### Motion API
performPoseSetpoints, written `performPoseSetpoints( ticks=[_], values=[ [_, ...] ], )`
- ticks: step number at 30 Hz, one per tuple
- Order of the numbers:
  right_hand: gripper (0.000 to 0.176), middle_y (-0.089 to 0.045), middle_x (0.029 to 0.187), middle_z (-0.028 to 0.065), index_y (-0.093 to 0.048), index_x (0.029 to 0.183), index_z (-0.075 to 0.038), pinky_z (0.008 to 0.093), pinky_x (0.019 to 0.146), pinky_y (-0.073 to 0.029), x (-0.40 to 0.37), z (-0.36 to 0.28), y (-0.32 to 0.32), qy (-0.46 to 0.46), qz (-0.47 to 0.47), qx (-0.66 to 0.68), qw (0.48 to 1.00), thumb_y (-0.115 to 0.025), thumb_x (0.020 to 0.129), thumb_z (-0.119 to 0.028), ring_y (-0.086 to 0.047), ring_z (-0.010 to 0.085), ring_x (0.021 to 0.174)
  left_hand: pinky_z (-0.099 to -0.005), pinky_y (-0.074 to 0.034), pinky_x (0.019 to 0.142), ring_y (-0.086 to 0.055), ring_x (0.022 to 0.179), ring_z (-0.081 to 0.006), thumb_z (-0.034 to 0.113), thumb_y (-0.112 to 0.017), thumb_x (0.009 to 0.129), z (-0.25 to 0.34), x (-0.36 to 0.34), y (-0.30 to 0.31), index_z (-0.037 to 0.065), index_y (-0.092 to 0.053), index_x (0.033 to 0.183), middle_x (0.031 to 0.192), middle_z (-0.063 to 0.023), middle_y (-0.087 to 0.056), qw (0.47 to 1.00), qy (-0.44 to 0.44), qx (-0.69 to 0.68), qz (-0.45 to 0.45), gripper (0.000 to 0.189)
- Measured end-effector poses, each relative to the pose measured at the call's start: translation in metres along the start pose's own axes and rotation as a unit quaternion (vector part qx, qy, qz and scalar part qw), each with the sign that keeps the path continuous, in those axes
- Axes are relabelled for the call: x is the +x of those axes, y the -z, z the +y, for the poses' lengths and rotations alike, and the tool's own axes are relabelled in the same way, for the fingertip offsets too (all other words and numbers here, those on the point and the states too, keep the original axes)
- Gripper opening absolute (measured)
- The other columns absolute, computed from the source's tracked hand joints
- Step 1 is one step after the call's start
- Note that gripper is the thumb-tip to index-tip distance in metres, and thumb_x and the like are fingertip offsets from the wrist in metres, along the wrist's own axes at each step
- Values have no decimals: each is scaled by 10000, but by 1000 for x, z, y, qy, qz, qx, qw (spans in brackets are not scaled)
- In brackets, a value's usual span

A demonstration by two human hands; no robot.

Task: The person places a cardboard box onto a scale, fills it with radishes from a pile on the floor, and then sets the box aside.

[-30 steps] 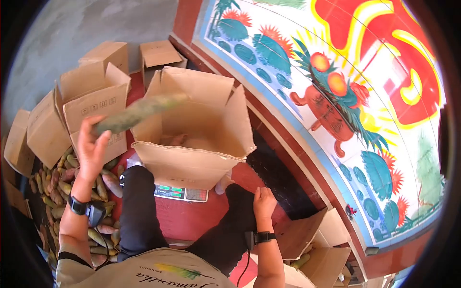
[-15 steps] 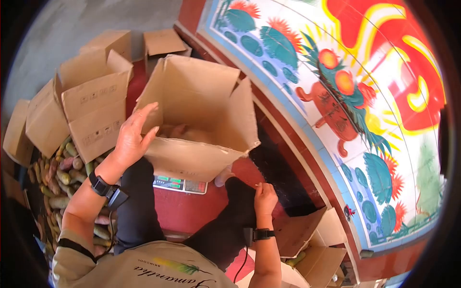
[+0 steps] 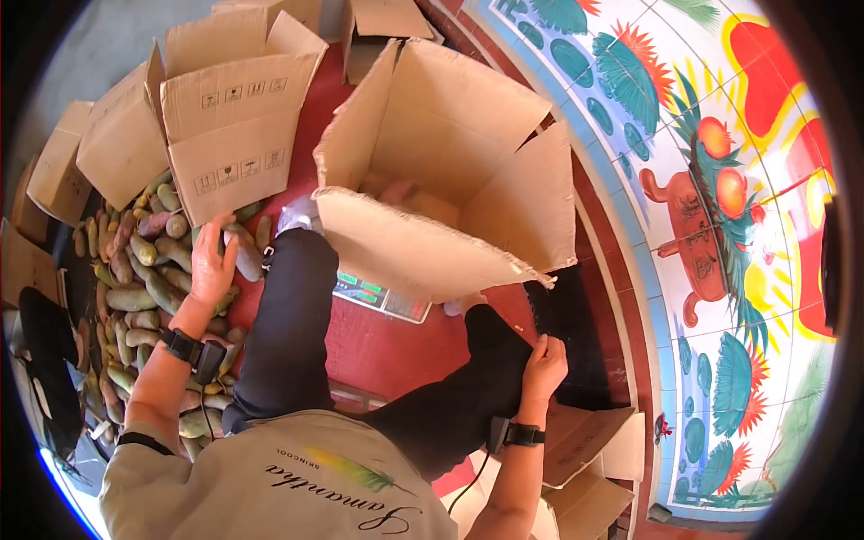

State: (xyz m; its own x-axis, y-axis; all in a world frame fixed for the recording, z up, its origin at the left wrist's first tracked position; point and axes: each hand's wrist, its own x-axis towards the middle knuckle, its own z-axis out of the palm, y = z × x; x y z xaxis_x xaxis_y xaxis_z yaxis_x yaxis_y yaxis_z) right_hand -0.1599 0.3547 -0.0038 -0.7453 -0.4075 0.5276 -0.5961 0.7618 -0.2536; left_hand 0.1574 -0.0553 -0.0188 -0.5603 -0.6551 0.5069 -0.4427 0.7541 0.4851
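Note:
My left hand (image 3: 213, 261) is over the edge of a pile of long, thick green, yellow and purplish vegetables (image 3: 162, 290), with its fingers stretched out. A greyish one (image 3: 246, 255) lies right beside it; I see nothing held. Beside my knee, my right hand (image 3: 544, 367) is closed in a pinch near the dark trouser fabric. What it pinches, if anything, is too small to name. In front of me a tall open cardboard box (image 3: 423, 241) stands over a digital scale (image 3: 382, 297) with green displays. Something reddish-brown (image 3: 396, 192) shows at its bottom, partly hidden by the front wall.
More open cardboard boxes (image 3: 236, 135) stand at the left beyond the pile, and another (image 3: 387, 20) at the back. By my right arm are further boxes (image 3: 589, 450). A painted tile wall (image 3: 684, 207) curves along the right. The floor covering (image 3: 378, 355) is red.
My left hand has left the box rim and moved left and down to the vegetable pile. The view has turned leftward. My right hand stays closed beside the knee.

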Motion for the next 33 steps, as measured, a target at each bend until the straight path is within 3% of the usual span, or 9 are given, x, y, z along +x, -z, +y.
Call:
performPoseSetpoints(
  ticks=[5, 7, 9, 10, 13, 16, 22, 28, 33],
  values=[
    [167, -533, 688, 165, -521, 701, 0, 418, 530, -428, 3, -7, 2, -1, -9, -2, 1000, -538, 843, -86, -528, 370, 610, -416, -425, 836, -523, 960, -366, 91, -544, 786, -96, -88, -35, 22, -509, 1086, 1011, -184, -568, 994, 92, 6, -52, 311],
    [157, -542, 705, 167, -530, 712, 2, 416, 534, -431, 3, -9, 2, -5, -17, -12, 1000, -537, 842, -85, -533, 369, 616, -423, -423, 832, -523, 961, -360, 125, -557, 776, -126, -129, -48, 51, -541, 1022, 980, -178, -578, 965, 210, 39, -155, 257],
    [154, -543, 708, 167, -531, 714, 3, 418, 536, -431, 3, -7, 0, 3, -14, -13, 1000, -536, 842, -84, -533, 369, 618, -421, -420, 836, -523, 959, -356, 141, -562, 772, -155, -174, -57, 59, -554, 995, 973, -175, -578, 947, 190, 101, -240, 237],
    [152, -543, 712, 167, -532, 716, 4, 419, 537, -431, 3, -6, -1, 9, -7, -14, 1000, -535, 841, -83, -533, 369, 621, -420, -416, 841, -524, 956, -352, 156, -566, 768, -152, -183, -54, 68, -567, 968, 966, -172, -579, 919, 163, 161, -321, 219],
    [154, -540, 710, 167, -530, 716, 6, 421, 544, -432, 3, -6, -1, 14, -12, -24, 1000, -534, 840, -85, -533, 370, 628, -409, -406, 866, -512, 985, -336, 203, -579, 773, -137, -206, -47, 75, -584, 961, 980, -160, -579, 872, 314, 125, -353, 227],
    [157, -535, 704, 167, -530, 716, 6, 424, 546, -431, 3, -3, -1, 13, -30, -46, 998, -533, 841, -89, -532, 370, 629, -402, -398, 898, -494, 1037, -321, 258, -586, 778, -150, -235, -48, 121, -596, 1004, 1060, -138, -558, 845, 313, 185, -391, 265],
    [170, -529, 709, 170, -524, 712, 9, 424, 561, -428, 4, -4, -1, 20, -38, -49, 998, -522, 851, -89, -531, 363, 653, -388, -378, 946, -459, 1125, -308, 268, -588, 781, -150, -270, -41, 230, -553, 1140, 1205, -89, -489, 851, 365, 118, -358, 362],
    [206, -518, 700, 192, -517, 723, 26, 442, 573, -421, 2, 11, -6, 5, -63, -53, 997, -499, 877, -112, -515, 384, 651, -403, -410, 926, -476, 1118, -332, 119, -605, 687, -118, -252, -30, 173, -490, 1217, 1340, -90, -356, 816, 427, 103, -377, 545],
    [269, -579, 693, 175, -549, 737, 12, 407, 549, -440, 3, 18, -8, 46, -52, -68, 995, -475, 907, -182, -566, 334, 615, -377, -360, 990, -401, 1196, -323, 136, -607, 715, -121, -255, -31, 131, -496, 1198, 1322, -112, -378, 817, 448, 82, -354, 496]
  ],
)
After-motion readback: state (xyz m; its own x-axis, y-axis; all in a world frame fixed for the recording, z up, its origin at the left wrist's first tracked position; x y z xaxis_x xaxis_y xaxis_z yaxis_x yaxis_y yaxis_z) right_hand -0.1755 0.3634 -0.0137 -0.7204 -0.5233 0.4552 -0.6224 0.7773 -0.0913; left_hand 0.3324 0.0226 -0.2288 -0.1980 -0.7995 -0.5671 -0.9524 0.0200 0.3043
